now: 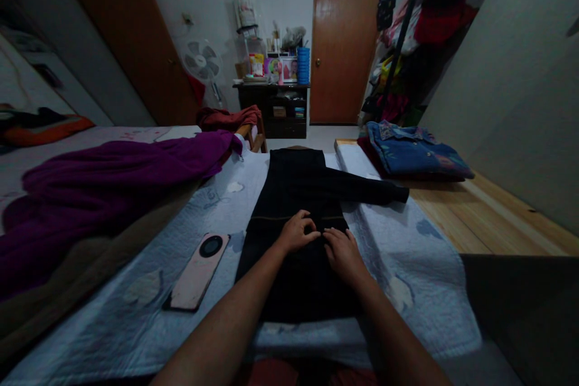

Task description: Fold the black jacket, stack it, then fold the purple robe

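Observation:
A black long-sleeved garment (294,187) lies spread in front of me, one sleeve (362,186) stretched out to the right. A thin brownish line crosses its middle. My left hand (298,233) is on the cloth just below that line, with thumb and forefinger curled together in a pinch at the fabric. Close beside it, my right hand (342,252) rests on the garment, its fingers extended and slightly spread. The two hands' fingertips nearly meet.
A light blue quilted cover (407,241) lies beneath the garment. To the left are a pink phone (199,274) and purple cloth (122,172). Folded denim clothing (416,151) sits on a wooden surface (488,217) at the right. A fan (202,60) stands farther back.

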The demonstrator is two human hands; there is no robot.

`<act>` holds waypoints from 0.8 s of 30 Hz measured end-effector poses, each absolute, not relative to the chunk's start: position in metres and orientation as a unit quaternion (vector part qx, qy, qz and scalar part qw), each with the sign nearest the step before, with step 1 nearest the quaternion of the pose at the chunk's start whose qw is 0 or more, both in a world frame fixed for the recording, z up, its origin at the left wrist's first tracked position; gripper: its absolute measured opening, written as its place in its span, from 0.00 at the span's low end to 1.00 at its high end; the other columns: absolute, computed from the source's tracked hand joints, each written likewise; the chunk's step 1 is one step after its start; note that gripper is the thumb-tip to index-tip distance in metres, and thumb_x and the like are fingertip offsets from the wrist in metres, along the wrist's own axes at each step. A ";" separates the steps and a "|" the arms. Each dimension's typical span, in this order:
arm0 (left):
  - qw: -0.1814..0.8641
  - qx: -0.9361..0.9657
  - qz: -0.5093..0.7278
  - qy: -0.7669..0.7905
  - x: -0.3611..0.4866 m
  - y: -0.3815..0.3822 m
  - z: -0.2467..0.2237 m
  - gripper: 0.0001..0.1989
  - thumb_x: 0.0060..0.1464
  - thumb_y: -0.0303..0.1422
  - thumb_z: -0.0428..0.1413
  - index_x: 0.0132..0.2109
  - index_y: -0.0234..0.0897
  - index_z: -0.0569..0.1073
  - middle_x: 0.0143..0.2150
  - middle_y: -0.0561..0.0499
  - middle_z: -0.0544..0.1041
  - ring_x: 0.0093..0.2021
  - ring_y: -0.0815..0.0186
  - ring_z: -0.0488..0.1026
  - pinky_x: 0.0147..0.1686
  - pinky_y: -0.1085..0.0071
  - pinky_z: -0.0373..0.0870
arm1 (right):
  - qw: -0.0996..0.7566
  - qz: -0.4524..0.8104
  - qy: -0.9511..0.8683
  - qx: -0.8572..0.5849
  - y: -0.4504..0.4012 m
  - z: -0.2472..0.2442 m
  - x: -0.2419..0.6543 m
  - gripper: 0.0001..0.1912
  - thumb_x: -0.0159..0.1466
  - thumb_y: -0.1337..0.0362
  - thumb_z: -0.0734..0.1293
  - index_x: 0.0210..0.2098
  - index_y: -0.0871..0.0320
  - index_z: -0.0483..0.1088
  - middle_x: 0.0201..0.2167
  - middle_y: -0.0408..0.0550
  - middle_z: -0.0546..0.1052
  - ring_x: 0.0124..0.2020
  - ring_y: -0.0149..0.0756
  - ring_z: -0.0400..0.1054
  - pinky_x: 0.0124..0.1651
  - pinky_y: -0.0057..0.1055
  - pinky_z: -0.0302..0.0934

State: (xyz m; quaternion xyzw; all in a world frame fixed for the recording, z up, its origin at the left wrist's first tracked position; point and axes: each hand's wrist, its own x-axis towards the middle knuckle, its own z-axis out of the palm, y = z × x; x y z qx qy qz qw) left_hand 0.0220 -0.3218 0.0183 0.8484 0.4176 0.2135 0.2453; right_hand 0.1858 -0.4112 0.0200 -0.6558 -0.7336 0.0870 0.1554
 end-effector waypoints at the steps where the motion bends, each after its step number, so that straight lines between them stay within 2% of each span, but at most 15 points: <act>1: 0.250 0.847 0.214 0.417 0.022 -0.321 0.018 0.06 0.51 0.36 0.60 0.36 0.39 0.77 0.53 0.47 0.68 0.55 0.60 0.68 0.54 0.66 0.66 | 0.160 0.092 -0.728 -0.660 -0.404 0.023 0.187 0.17 0.65 0.68 0.57 0.49 0.56 0.71 0.52 0.51 0.74 0.55 0.41 0.65 0.61 0.42 0.49; 3: 0.254 0.848 0.216 0.413 0.021 -0.320 0.015 0.03 0.51 0.32 0.59 0.35 0.39 0.76 0.52 0.48 0.68 0.56 0.61 0.68 0.54 0.67 0.66 | 0.170 0.095 -0.710 -0.677 -0.388 0.028 0.188 0.15 0.65 0.68 0.56 0.44 0.56 0.72 0.44 0.51 0.77 0.47 0.39 0.69 0.52 0.35 0.56; 5: 0.252 0.849 0.221 0.408 0.022 -0.318 0.012 0.04 0.50 0.28 0.57 0.35 0.39 0.75 0.51 0.48 0.68 0.56 0.61 0.67 0.53 0.68 0.66 | 0.180 0.087 -0.684 -0.702 -0.373 0.031 0.186 0.12 0.65 0.68 0.57 0.42 0.57 0.71 0.40 0.51 0.76 0.44 0.38 0.69 0.47 0.32 0.57; 8: 0.252 0.850 0.225 0.405 0.022 -0.318 0.011 0.08 0.49 0.25 0.55 0.36 0.40 0.75 0.50 0.48 0.68 0.55 0.62 0.67 0.52 0.68 0.66 | 0.185 0.053 -0.643 -0.741 -0.363 0.027 0.178 0.09 0.64 0.66 0.60 0.42 0.58 0.69 0.41 0.52 0.74 0.45 0.41 0.66 0.47 0.33 0.57; 11: 0.254 0.847 0.231 0.406 0.022 -0.319 0.012 0.10 0.48 0.24 0.53 0.38 0.40 0.74 0.49 0.49 0.68 0.53 0.63 0.68 0.51 0.68 0.67 | 0.187 0.005 -0.616 -0.765 -0.366 0.020 0.167 0.10 0.63 0.62 0.63 0.42 0.58 0.68 0.43 0.55 0.71 0.47 0.46 0.63 0.48 0.38 0.56; 18: 0.254 0.845 0.250 0.399 0.022 -0.320 0.012 0.12 0.48 0.23 0.52 0.40 0.40 0.74 0.46 0.50 0.68 0.48 0.64 0.69 0.49 0.69 0.67 | 0.196 -0.035 -0.581 -0.789 -0.373 0.011 0.159 0.29 0.61 0.55 0.63 0.56 0.66 0.60 0.57 0.65 0.63 0.57 0.54 0.55 0.58 0.46 0.47; 24: 0.251 0.845 0.249 0.401 0.023 -0.319 0.010 0.13 0.48 0.23 0.52 0.40 0.39 0.74 0.46 0.49 0.67 0.48 0.64 0.69 0.50 0.68 0.67 | 0.178 -0.040 -0.555 -0.812 -0.369 0.002 0.161 0.41 0.59 0.51 0.63 0.64 0.70 0.50 0.64 0.67 0.54 0.63 0.57 0.47 0.62 0.48 0.40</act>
